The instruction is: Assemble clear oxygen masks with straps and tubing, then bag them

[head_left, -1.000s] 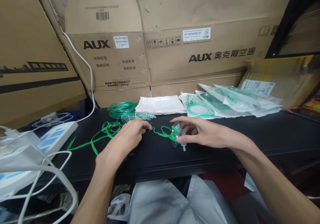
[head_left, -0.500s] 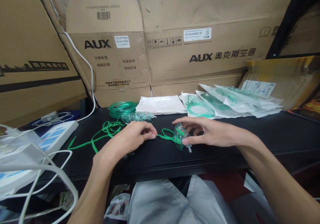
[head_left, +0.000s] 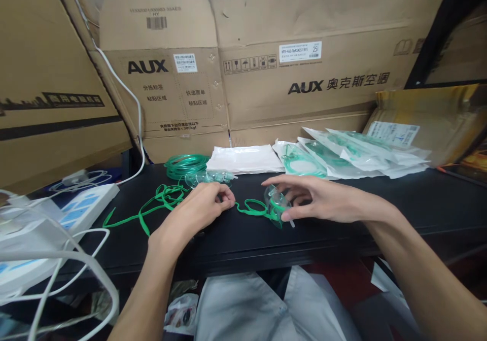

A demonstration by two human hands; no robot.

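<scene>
A clear plastic mask (head_left: 277, 210) with a small white port lies on the black table (head_left: 342, 219), held by the thumb and fingers of my right hand (head_left: 319, 201). A green elastic strap (head_left: 251, 210) runs from the mask leftward to my left hand (head_left: 198, 210), whose fingers are curled in a pinch on it. More of the strap (head_left: 152, 206) lies in loose loops to the left of that hand.
A coil of green tubing (head_left: 184, 166) and another clear mask (head_left: 207, 177) lie behind my left hand. White pouches (head_left: 245, 159) and sealed packs (head_left: 353, 153) line the back. Cardboard boxes (head_left: 304, 77) form a wall behind. A white power strip (head_left: 79, 206) with cables is at left.
My right hand has shifted the mask slightly and tipped it lower on the table. My left hand keeps its pinch on the strap, which is bunched a little closer to the mask.
</scene>
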